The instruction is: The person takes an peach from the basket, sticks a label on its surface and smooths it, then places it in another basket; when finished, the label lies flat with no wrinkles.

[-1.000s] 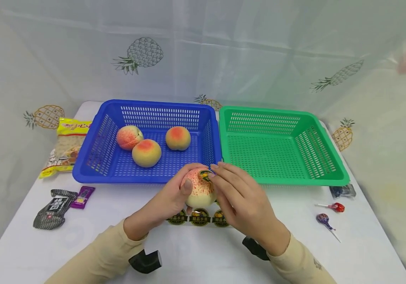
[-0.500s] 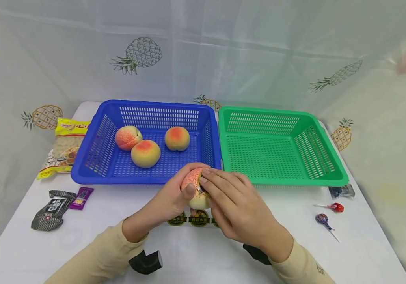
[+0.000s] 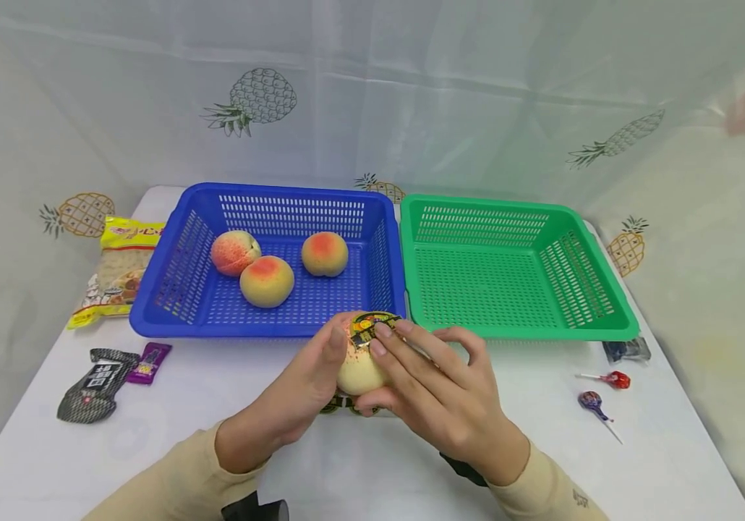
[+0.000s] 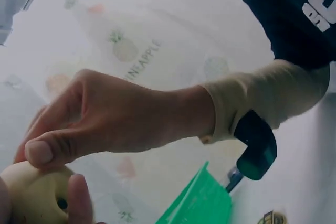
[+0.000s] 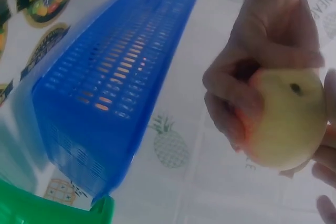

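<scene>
Over the middle of the table, my left hand grips a peach, pale yellow with a pink speckled side. On its upper side sits a gold, black and green fruit sticker. My right hand presses that sticker with nearly straight fingers, its thumb low against the fruit. In the right wrist view the peach shows a small dark hollow, with left fingers wrapped round its pink side. The left wrist view has the left thumb on the peach. Below the hands lies a sticker sheet, mostly hidden.
A blue basket behind holds peaches; a green basket stands to its right. At left lie a yellow snack bag, a black packet and a purple packet. Lollipops and a dark wrapper are at right.
The peach has turned and sunk slightly, so the sticker now shows wider on top. My right fingers have moved across the sticker, and the thumb has come under the peach.
</scene>
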Tool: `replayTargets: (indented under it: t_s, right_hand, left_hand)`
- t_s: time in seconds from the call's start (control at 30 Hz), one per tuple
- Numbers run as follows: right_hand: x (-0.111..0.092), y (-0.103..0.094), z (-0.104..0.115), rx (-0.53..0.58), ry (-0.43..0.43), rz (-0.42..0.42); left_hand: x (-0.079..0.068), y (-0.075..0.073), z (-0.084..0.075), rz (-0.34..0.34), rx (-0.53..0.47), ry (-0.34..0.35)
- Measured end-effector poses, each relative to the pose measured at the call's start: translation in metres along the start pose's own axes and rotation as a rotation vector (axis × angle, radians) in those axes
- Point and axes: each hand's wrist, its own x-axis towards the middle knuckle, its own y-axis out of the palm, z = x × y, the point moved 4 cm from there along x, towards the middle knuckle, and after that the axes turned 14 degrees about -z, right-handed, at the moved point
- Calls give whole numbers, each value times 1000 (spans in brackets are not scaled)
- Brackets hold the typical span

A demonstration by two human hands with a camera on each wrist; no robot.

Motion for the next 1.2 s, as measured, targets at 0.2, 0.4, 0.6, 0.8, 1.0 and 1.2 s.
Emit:
replayTargets:
  t_s: [0.2, 0.4, 0.6, 0.8, 1.0, 1.2]
  right_hand:
    - [-7, -1, -7, 135, 251, -105]
    - [-37, 7, -21, 460, 1065, 241]
    - [-52, 15, -18, 497, 1341, 552]
    - [-46, 18, -18, 616, 1407, 496]
    - [-36, 18, -16, 748, 1481, 430]
    - [-41, 17, -18, 829, 1581, 419]
  left_hand:
    - [1, 1, -4, -44, -2, 152]
    - [-2, 7, 2, -54, 25, 276]
    - [-3, 11, 6, -103, 20, 307]
    - [-4, 14, 8, -140, 30, 240]
    - [-8, 16, 9, -127, -32, 246]
    - [-8, 15, 8, -87, -35, 277]
